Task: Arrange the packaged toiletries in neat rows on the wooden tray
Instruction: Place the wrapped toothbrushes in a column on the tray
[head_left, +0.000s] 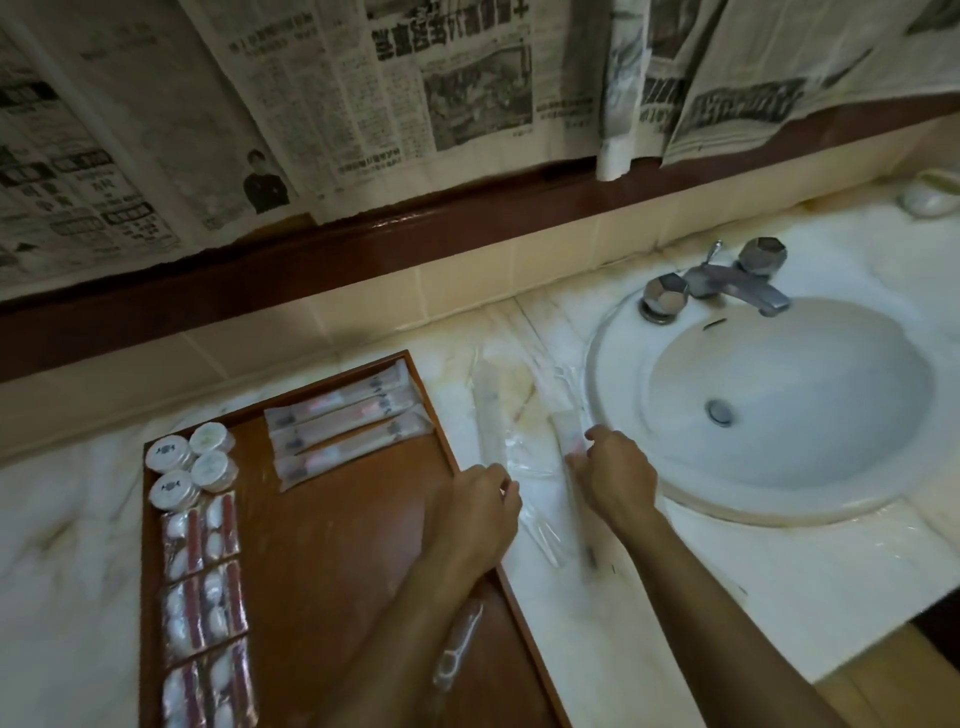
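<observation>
Toiletries lie partly sorted on the tray (332, 561), which fills the lower left of the frame on a marble counter (675, 597). Four round tubs (189, 462) cluster at the tray's upper left corner, and below them small packets (205, 608) with red strips run down its left edge in two columns. Three long sachets (348, 423) lie side by side near the tray's top edge. One clear packet (460, 644) rests near the tray's right rim, partly under the left forearm.

Right of the tray, clear packets (530, 467) are still loose on the counter between it and the sink (789, 395). The left hand (475, 512) is at the tray's right rim with fingers curled, its grip seemingly pinching clear wrapping, though blur makes this uncertain. The right hand (618, 475) is lower centre, just beside the sink's rim, its grip closed on a long packet (574, 478) that runs under the fingers.

A tap (727, 283) stands at the upper right, and newspaper (311, 104) covers the wall along the top.
</observation>
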